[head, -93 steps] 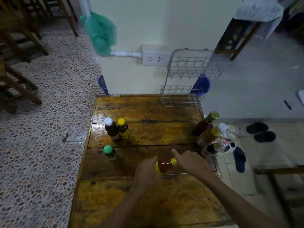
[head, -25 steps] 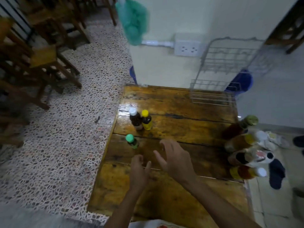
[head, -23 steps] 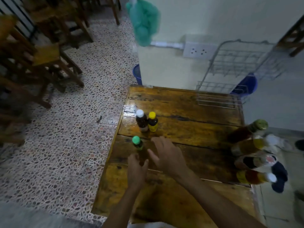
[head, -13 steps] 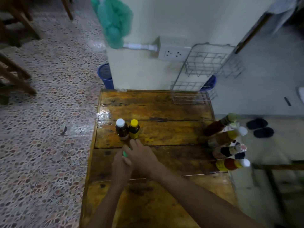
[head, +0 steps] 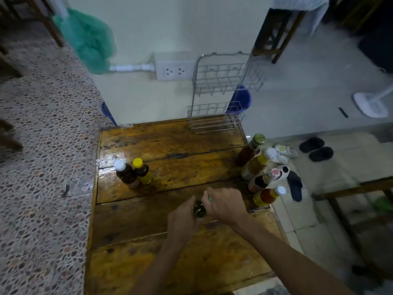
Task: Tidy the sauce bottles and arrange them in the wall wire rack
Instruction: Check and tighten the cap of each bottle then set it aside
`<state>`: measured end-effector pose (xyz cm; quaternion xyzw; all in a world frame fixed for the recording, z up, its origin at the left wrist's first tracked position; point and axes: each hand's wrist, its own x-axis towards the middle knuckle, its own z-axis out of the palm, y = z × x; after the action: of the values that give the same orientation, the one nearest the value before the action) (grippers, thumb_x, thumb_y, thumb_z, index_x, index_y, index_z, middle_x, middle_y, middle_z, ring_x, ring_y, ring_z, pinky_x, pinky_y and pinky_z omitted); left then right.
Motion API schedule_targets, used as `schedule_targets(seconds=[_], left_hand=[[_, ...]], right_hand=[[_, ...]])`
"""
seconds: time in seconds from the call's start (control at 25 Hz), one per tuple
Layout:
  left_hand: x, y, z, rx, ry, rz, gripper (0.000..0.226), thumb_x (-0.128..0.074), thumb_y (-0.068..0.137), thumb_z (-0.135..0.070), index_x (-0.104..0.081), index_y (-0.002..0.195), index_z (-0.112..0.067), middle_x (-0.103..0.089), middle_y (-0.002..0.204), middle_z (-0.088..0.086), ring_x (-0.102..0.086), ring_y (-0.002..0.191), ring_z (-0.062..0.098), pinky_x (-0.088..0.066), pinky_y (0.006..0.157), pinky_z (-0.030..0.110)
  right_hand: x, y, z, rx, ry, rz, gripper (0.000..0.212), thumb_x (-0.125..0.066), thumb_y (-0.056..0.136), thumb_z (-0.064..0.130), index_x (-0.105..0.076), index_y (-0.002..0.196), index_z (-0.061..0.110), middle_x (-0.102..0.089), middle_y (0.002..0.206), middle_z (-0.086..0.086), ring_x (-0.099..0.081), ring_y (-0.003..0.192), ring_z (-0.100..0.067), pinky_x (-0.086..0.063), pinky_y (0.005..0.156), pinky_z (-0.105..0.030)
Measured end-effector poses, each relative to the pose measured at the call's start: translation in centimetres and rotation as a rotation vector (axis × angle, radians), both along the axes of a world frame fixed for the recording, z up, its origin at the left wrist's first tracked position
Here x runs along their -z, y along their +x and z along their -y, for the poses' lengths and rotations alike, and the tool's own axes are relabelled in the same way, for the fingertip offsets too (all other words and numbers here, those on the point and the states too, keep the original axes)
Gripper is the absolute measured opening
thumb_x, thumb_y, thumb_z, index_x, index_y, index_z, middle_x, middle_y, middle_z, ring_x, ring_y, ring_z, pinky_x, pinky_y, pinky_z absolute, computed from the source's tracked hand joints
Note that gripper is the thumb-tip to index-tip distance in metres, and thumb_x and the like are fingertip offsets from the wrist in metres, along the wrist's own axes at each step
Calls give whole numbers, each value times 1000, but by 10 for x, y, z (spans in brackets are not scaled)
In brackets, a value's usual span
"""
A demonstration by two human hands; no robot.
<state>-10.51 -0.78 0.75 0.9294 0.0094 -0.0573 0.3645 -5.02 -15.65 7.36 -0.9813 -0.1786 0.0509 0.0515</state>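
Over the middle of the wooden table (head: 170, 141), both my hands hold a small dark bottle (head: 199, 208) with a green cap. My left hand (head: 182, 220) grips its body. My right hand (head: 225, 204) curls over its top, and a sliver of green shows between the fingers. At the left stand a white-capped dark bottle (head: 126, 174) and a yellow-capped bottle (head: 143, 170). Several taller sauce bottles (head: 258, 165) line the right edge. The two-tier wire rack (head: 221, 92) hangs on the wall at the table's far end, with nothing in it.
A wall socket (head: 174, 69) and a green plastic bag (head: 89, 43) are left of the rack. Blue buckets (head: 240, 99) stand behind the table. Sandals (head: 316, 149) and slippers lie on the floor at the right. Wooden chairs stand at the far left.
My hands closed on the green-capped bottle at the table's left and brought it to the middle. Before that, a yellow-labelled bottle was set at the right edge with the others.
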Motion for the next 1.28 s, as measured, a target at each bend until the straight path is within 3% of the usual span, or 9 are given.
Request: schedule_targets(seconds=[0.16, 0.24, 0.32, 0.48, 0.68, 0.84, 1.04, 1.16, 1.28], left_hand=[[8, -17, 31, 146, 316, 144, 46, -87, 72, -48, -60, 103, -25, -67, 91, -7, -63, 76, 16, -41, 54, 27], [14, -23, 44, 167, 397, 153, 52, -96, 62, -31, -61, 100, -25, -65, 88, -6, -62, 76, 19, -41, 56, 28], [19, -24, 53, 126, 335, 148, 51, -93, 67, -35, -62, 106, -25, -66, 95, -6, -63, 81, 19, -48, 60, 30], [2, -16, 72, 138, -210, -119, 30, -67, 88, -56, -61, 111, -37, -68, 100, -17, -65, 80, 5, -56, 65, 33], [8, -20, 112, 143, 161, 58, 34, -71, 88, -52, -58, 115, -35, -67, 103, -15, -63, 87, 5, -50, 64, 22], [37, -25, 148, 114, 149, -16, 57, -81, 85, -37, -56, 134, -23, -65, 123, -4, -63, 106, 16, -55, 78, 28], [48, -4, 161, 83, -175, -27, 53, -79, 86, -15, -49, 129, -21, -49, 125, -1, -56, 109, 17, -53, 82, 25], [41, 13, 166, -18, -310, 4, 39, -68, 93, -28, -57, 129, -18, -48, 125, -3, -57, 108, 14, -57, 87, 37], [43, 34, 170, -131, -375, 2, 28, -65, 95, -26, -64, 122, -20, -56, 116, -9, -62, 103, 13, -56, 84, 27]], right_hand=[[15, -30, 40, 54, -62, -261, 22, -41, 102, 30, -57, 98, 14, -66, 91, -10, -67, 78, -33, -48, 58, -34], [18, -34, 54, 257, 74, -398, 22, -36, 105, 31, -53, 101, 17, -65, 104, -17, -66, 94, -35, -47, 74, -35], [12, -39, 62, 309, 153, -381, 37, -27, 106, 41, -57, 102, 18, -67, 101, -13, -66, 93, -33, -45, 72, -32], [2, -50, 81, 13, 159, 58, 35, -36, 104, 49, -56, 92, 23, -61, 73, 4, -57, 60, -14, -45, 42, -30], [11, -50, 118, 191, 157, -113, 25, -33, 104, 43, -47, 93, 26, -54, 65, 6, -51, 49, -14, -44, 44, -30], [19, -52, 137, 266, 250, -210, 24, -74, 88, 34, -59, 90, 15, -59, 72, -4, -54, 49, -17, -43, 39, -25], [12, -42, 141, 395, 453, -207, 30, -61, 95, 52, -53, 107, 25, -60, 91, 8, -57, 76, -4, -42, 58, -14], [13, -38, 136, 302, 434, -205, 38, -60, 98, 42, -49, 131, 27, -57, 121, 4, -59, 103, -12, -47, 77, -17], [18, -32, 134, 230, 312, -194, 61, -50, 104, 31, -21, 158, 29, -49, 135, 0, -57, 107, -14, -50, 80, -21]])
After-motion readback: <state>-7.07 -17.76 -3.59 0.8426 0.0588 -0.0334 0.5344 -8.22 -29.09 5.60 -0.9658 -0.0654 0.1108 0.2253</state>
